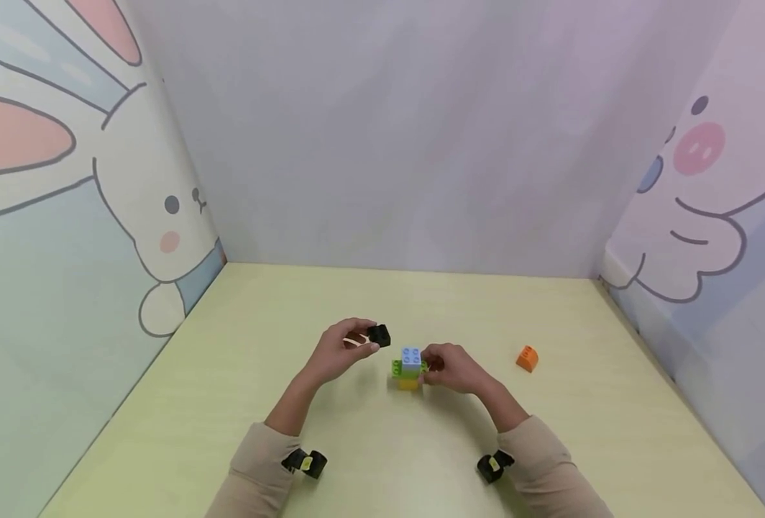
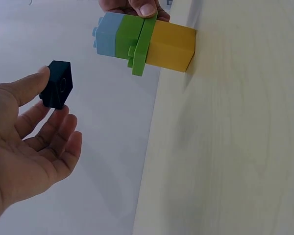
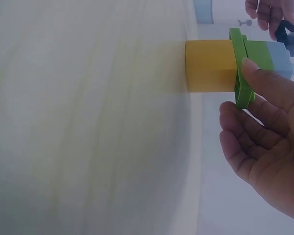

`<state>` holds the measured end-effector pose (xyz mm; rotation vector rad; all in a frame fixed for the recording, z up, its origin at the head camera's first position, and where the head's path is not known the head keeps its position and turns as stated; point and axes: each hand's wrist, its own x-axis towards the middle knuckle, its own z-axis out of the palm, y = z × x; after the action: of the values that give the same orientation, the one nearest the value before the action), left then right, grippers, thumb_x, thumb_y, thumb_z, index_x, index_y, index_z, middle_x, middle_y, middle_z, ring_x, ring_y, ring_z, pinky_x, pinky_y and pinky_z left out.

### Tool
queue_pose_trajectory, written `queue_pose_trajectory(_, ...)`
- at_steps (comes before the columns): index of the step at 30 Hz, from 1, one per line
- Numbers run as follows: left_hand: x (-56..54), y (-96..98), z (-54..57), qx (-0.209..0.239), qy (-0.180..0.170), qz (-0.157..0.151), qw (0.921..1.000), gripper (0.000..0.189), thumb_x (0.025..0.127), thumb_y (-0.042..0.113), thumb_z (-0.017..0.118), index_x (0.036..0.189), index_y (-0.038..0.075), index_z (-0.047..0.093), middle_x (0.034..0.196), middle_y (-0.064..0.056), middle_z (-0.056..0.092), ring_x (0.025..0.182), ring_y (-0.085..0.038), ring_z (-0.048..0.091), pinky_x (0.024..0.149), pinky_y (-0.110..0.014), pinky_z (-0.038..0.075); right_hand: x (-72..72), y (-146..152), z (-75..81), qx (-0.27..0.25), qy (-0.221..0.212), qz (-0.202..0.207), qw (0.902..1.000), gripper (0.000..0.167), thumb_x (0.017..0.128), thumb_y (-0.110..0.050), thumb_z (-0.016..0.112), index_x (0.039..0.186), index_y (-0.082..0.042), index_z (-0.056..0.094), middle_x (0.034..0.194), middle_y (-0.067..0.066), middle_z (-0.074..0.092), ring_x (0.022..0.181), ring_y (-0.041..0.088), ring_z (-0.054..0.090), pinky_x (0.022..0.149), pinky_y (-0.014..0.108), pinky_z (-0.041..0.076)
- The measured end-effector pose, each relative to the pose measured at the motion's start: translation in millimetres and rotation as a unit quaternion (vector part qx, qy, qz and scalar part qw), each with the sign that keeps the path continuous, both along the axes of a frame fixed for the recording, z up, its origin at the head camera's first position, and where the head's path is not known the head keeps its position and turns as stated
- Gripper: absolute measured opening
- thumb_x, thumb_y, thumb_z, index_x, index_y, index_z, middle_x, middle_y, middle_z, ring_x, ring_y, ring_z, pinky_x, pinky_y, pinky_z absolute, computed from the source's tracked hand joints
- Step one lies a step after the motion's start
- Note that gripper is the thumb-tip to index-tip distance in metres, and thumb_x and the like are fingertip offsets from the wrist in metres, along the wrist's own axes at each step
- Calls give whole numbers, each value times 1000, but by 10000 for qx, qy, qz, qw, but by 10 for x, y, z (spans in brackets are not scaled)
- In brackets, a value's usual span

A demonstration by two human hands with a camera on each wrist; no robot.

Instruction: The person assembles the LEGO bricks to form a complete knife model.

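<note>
My left hand (image 1: 339, 352) pinches a small black toy brick (image 1: 379, 335) between thumb and fingertips. It holds the brick in the air, up and left of a short brick tower. That tower stands upright on the table: a yellow brick (image 2: 171, 46) at the bottom, a wide flat green plate (image 2: 144, 44) over it, a green brick (image 2: 128, 36), then a light blue brick (image 2: 109, 34) with bare studs on top. On the tower's right side, my right hand (image 1: 456, 369) grips the green plate, its thumb (image 3: 269, 81) across the plate and green brick.
An orange brick (image 1: 528, 358) with a curved side lies on the pale wooden table (image 1: 551, 446), right of my right hand. Walls with cartoon animals flank the table, and a plain pale wall (image 1: 395, 144) closes the back. Each wrist wears a small black camera (image 1: 314, 464).
</note>
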<state>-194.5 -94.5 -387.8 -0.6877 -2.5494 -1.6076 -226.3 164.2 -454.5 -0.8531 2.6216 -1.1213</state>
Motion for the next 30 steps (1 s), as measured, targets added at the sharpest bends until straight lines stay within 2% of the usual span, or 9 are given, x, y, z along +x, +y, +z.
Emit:
queue_pose_trajectory(16,44,188,-67,101,-133,-163,9997,34,87,2,62,119,-8,55,104,-20,59,92,-31,57,77,-41,47,2,-21,18,-3,-185,-104,9998,29,79,-12,75,103,0,63,83,-2,58,70,15,50,60,28,45)
queue_pose_trajectory(23,61,257,-58,154,-184,-254,9994,33,87,2,62,118,-7,55,105,-20,58,92,-32,56,78,-41,47,-9,-16,1,-44,-109,-42,9999,28,79,-13,75,101,-1,63,82,-2,59,69,14,51,60,27,45)
queue_pose_trajectory(30,60,322,-110,218,-169,-437,9987,32,87,2,62,118,-7,55,103,-20,58,92,-32,57,77,-40,47,-10,-11,-2,-110,-120,7,9999,24,80,-13,74,99,-3,63,79,-3,58,67,14,51,57,27,45)
